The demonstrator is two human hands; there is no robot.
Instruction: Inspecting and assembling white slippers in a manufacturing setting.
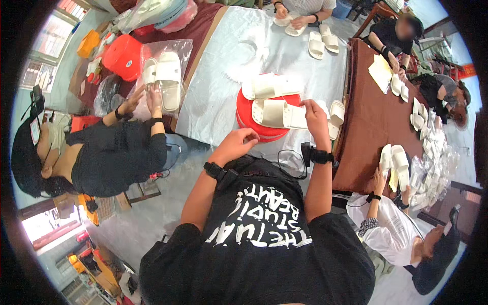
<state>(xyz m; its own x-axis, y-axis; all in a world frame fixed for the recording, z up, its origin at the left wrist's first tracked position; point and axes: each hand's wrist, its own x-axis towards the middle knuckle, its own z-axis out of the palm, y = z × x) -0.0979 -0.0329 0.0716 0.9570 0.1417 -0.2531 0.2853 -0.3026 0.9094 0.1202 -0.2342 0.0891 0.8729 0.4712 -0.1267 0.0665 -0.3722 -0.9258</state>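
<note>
Two cream slide slippers lie side by side across a round red stool (247,118) in front of me. My right hand (317,118) is closed at the heel end of the nearer slipper (272,114). Its thumb is mostly hidden from this angle. The farther slipper (264,87) rests just behind, touched by neither hand. At the stool's near left edge, my left hand (238,144) is bent with loosely curled fingers, thumb apart, and nothing visible in it. Another cream slipper (335,120) lies on the table right of my right hand.
The stool stands on a table with a pale sheet (213,96). At left, a person handles bagged slippers (169,76) near a red stool (122,57). Other people handle slippers at the far side and at the brown table (363,122) on the right, by bagged slippers (434,162).
</note>
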